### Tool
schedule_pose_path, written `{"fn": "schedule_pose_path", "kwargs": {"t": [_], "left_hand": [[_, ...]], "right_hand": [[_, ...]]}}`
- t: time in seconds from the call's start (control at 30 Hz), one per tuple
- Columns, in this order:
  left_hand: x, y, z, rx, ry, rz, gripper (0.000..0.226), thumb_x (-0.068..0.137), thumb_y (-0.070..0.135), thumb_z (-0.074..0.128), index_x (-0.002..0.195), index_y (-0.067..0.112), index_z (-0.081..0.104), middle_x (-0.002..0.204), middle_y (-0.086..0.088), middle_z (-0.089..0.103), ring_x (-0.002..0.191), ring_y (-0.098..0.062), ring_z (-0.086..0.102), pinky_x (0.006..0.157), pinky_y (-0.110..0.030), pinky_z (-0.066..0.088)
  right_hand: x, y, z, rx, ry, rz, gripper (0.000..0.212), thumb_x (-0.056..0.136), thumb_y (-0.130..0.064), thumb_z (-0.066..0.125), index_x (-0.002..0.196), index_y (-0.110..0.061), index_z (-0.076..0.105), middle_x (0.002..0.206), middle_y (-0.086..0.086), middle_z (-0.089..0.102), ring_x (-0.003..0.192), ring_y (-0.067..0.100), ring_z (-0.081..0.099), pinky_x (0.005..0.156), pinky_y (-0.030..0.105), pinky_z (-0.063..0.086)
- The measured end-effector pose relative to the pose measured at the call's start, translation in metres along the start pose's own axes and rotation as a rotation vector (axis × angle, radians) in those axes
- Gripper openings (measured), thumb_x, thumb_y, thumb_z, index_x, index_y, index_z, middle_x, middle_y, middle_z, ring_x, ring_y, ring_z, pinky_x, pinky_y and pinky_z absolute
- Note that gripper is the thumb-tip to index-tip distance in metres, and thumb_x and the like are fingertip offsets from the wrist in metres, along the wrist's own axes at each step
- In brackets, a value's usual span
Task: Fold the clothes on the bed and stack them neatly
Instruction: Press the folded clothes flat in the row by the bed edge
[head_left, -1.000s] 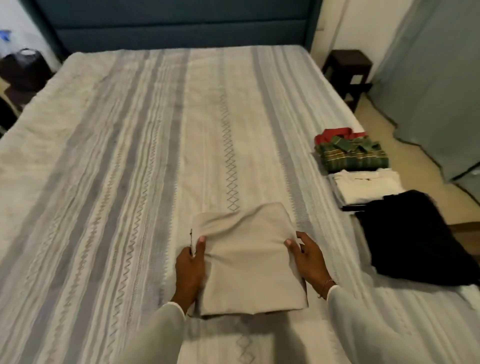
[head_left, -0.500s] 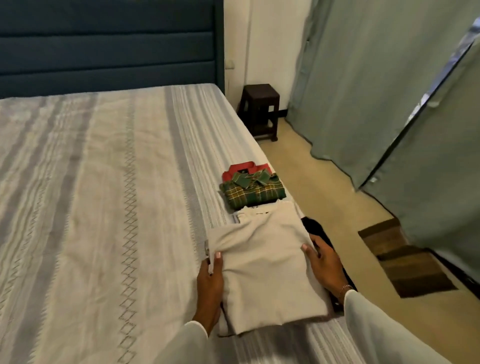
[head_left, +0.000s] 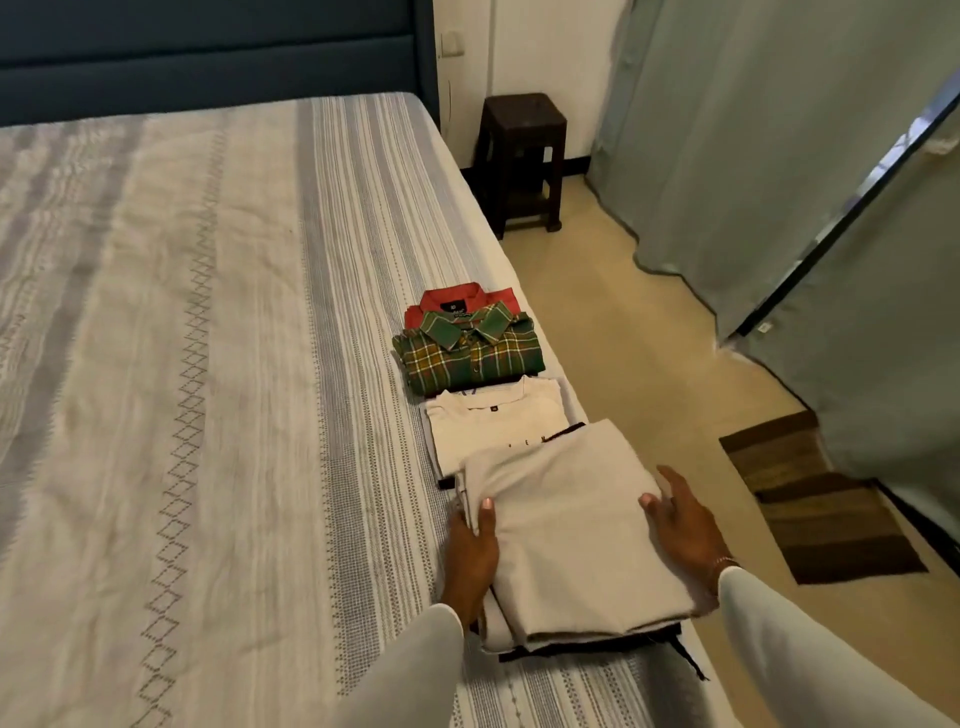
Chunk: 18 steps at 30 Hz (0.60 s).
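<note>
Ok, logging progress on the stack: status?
Left hand grips beige garment, thumb on top. Right hand open against its side. Garment sits on black garment. Nothing in the way.

Bedspread (head_left: 208, 364) left of clothes: wide bare stretch, free passage to headboard (head_left: 208, 57). Right bed edge crowded: plaid shirt (head_left: 467, 358) on red shirt (head_left: 457, 301), white tee (head_left: 493, 421) just nearer, beige folded garment (head_left: 566, 535) nearest, over dark garment (head_left: 587, 647), seemingly touching tee. Beyond edge: floor, stool (head_left: 522, 161), curtains (head_left: 779, 156).
</note>
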<state>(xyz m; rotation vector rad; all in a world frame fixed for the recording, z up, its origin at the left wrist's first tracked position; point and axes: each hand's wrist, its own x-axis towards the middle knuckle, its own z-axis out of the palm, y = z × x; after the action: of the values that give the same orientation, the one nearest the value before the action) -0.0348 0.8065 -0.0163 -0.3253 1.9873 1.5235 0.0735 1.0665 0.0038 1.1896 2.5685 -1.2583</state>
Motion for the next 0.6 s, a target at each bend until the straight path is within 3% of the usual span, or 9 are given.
{"fn": "schedule_pose_path", "kwargs": {"t": [0.1, 0.17, 0.23, 0.3, 0.37, 0.43, 0.5, 0.6], "left_hand": [[0.009, -0.006, 0.005, 0.036, 0.032, -0.071, 0.075, 0.093, 0.067, 0.046, 0.143, 0.012, 0.039, 0.142, -0.011, 0.055, 0.127, -0.032, 0.056, 0.108, -0.043, 0.045], [0.009, -0.005, 0.005, 0.198, 0.119, -0.011, 0.079, 0.092, 0.071, 0.041, 0.139, 0.008, 0.038, 0.14, -0.016, 0.054, 0.124, -0.036, 0.055, 0.104, -0.047, 0.046], [0.004, 0.003, 0.005, 0.525, 0.302, 0.156, 0.078, 0.095, 0.069, 0.036, 0.138, 0.004, 0.038, 0.136, -0.021, 0.051, 0.123, -0.039, 0.05, 0.1, -0.049, 0.047], [-0.007, 0.019, 0.01, 0.779, 0.426, 0.445, 0.075, 0.093, 0.062, 0.041, 0.142, 0.004, 0.039, 0.137, -0.018, 0.047, 0.126, -0.037, 0.046, 0.102, -0.048, 0.044], [-0.022, 0.036, 0.02, 0.914, 0.279, 0.744, 0.078, 0.091, 0.064, 0.046, 0.147, 0.01, 0.038, 0.147, -0.014, 0.044, 0.136, -0.033, 0.04, 0.113, -0.048, 0.037], [-0.024, 0.036, 0.032, 1.066, 0.021, 0.909, 0.085, 0.089, 0.068, 0.045, 0.154, 0.015, 0.03, 0.159, -0.013, 0.034, 0.148, -0.032, 0.029, 0.122, -0.048, 0.025], [-0.015, 0.024, 0.034, 1.193, -0.121, 0.901, 0.094, 0.087, 0.072, 0.041, 0.159, 0.014, 0.02, 0.166, -0.013, 0.017, 0.155, -0.031, 0.012, 0.124, -0.053, 0.015], [0.005, -0.002, 0.021, 1.224, -0.175, 0.841, 0.115, 0.081, 0.086, 0.037, 0.161, 0.007, 0.011, 0.167, -0.011, -0.005, 0.156, -0.029, -0.005, 0.125, -0.048, 0.002]], "right_hand": [[0.004, 0.014, 0.016, -0.163, -0.135, -0.006, 0.054, 0.102, -0.056, 0.038, 0.152, -0.039, 0.028, 0.137, 0.005, 0.054, 0.119, 0.032, 0.056, 0.1, 0.042, 0.046], [0.005, 0.016, 0.023, -0.361, -0.135, 0.009, 0.057, 0.102, -0.059, 0.031, 0.154, -0.036, 0.023, 0.144, 0.013, 0.045, 0.124, 0.037, 0.051, 0.105, 0.046, 0.044], [0.001, 0.006, 0.026, -0.514, -0.027, -0.076, 0.057, 0.103, -0.054, 0.029, 0.154, -0.029, 0.024, 0.152, 0.017, 0.038, 0.132, 0.039, 0.044, 0.109, 0.05, 0.041], [-0.004, -0.008, 0.028, -0.531, 0.085, -0.25, 0.06, 0.102, -0.055, 0.029, 0.154, -0.027, 0.03, 0.156, 0.015, 0.036, 0.14, 0.036, 0.036, 0.113, 0.051, 0.036], [-0.01, -0.022, 0.033, -0.628, 0.05, -0.388, 0.068, 0.098, -0.065, 0.022, 0.157, -0.033, 0.023, 0.165, 0.01, 0.024, 0.151, 0.033, 0.019, 0.119, 0.053, 0.027], [-0.012, -0.024, 0.044, -0.743, -0.055, -0.464, 0.075, 0.094, -0.073, 0.019, 0.16, -0.04, 0.006, 0.169, 0.008, -0.005, 0.155, 0.035, -0.006, 0.122, 0.059, 0.012], [-0.013, -0.017, 0.055, -0.784, -0.105, -0.476, 0.077, 0.093, -0.076, 0.021, 0.159, -0.044, -0.002, 0.167, 0.008, -0.016, 0.154, 0.039, -0.013, 0.12, 0.065, 0.005], [-0.009, 0.001, 0.067, -0.782, -0.101, -0.435, 0.069, 0.095, -0.071, 0.02, 0.157, -0.05, -0.003, 0.169, 0.004, -0.012, 0.154, 0.04, -0.008, 0.117, 0.07, 0.009]]}}
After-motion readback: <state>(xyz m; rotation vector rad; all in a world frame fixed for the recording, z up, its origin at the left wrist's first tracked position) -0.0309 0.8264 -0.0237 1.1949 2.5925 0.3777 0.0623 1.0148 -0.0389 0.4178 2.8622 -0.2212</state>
